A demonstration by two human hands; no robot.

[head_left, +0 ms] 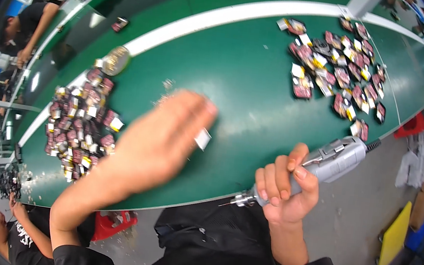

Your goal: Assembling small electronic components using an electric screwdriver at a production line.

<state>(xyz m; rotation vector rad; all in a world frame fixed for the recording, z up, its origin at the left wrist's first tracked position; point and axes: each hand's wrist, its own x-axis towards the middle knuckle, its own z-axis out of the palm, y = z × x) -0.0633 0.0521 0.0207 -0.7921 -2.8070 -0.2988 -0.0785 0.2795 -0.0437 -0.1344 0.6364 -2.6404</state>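
- Left hand (159, 144) of mine: blurred above the green surface (228, 86), white tag (202, 139) by its fingers; can't tell what it grips. Right hand (290, 191): wrapped round a grey rotary tool (334, 159).
- What could go wrong?
- Thin bit (226, 204) points left, near my black clothing (224, 241); if running, it could snag cloth. Left forearm (83, 198) could knock the heap of pink-and-black pieces (76, 128); the right cluster (341, 76) lies well apart.
- Hidden?
- Anything under my palm; the cable (373, 146) beyond its short stub; whether the bit spins.
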